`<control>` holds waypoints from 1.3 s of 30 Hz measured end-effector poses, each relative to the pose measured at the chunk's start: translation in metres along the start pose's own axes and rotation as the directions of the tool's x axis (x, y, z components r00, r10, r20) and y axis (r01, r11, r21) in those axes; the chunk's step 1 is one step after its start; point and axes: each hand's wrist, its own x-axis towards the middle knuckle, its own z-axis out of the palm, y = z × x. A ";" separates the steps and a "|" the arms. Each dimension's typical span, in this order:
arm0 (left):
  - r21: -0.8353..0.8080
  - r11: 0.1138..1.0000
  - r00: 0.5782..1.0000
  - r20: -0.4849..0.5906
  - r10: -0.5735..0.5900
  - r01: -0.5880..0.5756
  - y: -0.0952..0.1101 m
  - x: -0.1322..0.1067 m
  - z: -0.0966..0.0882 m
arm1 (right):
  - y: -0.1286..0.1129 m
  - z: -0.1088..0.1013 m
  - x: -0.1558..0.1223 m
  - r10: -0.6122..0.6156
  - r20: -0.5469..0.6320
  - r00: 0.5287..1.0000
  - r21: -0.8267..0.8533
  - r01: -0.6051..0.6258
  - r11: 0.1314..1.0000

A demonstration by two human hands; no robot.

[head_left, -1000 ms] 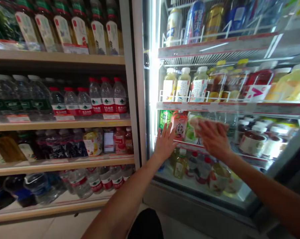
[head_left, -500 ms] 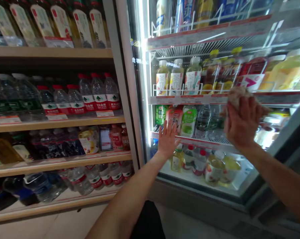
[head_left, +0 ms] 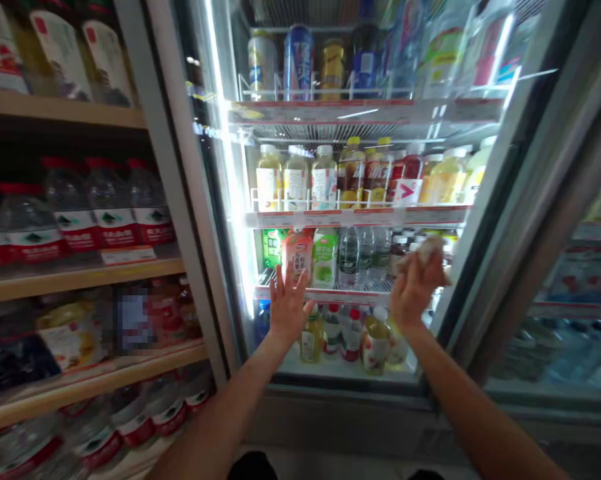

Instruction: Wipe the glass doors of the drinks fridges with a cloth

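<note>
My left hand [head_left: 287, 305] lies flat and spread on the glass door [head_left: 230, 220] of a lit drinks fridge, in front of a pink carton [head_left: 298, 254]. My right hand [head_left: 414, 288] is closed on a crumpled pale cloth [head_left: 427, 251] and presses it against the same glass further right, near the door's dark frame [head_left: 505, 200]. Behind the glass stand rows of bottles [head_left: 325, 177] and cans [head_left: 298, 59] on wire shelves.
To the left, open wooden shelves [head_left: 80, 277] hold red-capped water bottles [head_left: 108, 207] and other drinks. A second fridge door [head_left: 580, 280] is at the right. A price-label rail [head_left: 350, 217] runs along the fridge shelf.
My right hand with the cloth swept right and up across the glass, then came back down. The view pulled back and turned right. My left hand stayed flat on the glass.
</note>
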 end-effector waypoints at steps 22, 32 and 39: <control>-0.006 0.998 0.990 -0.127 0.069 -0.070 0.026 0.034 0.015 | 0.041 0.003 0.012 0.194 -0.088 0.977 -0.037 -0.198 0.980; 0.032 0.994 0.979 -0.176 0.106 -0.102 0.025 0.032 0.012 | 0.044 0.002 0.022 0.110 -0.019 0.994 0.066 -0.108 0.992; 0.032 0.995 0.975 -0.200 0.099 -0.094 0.024 0.032 0.016 | 0.002 0.004 0.014 -0.278 0.238 0.931 0.154 0.246 0.957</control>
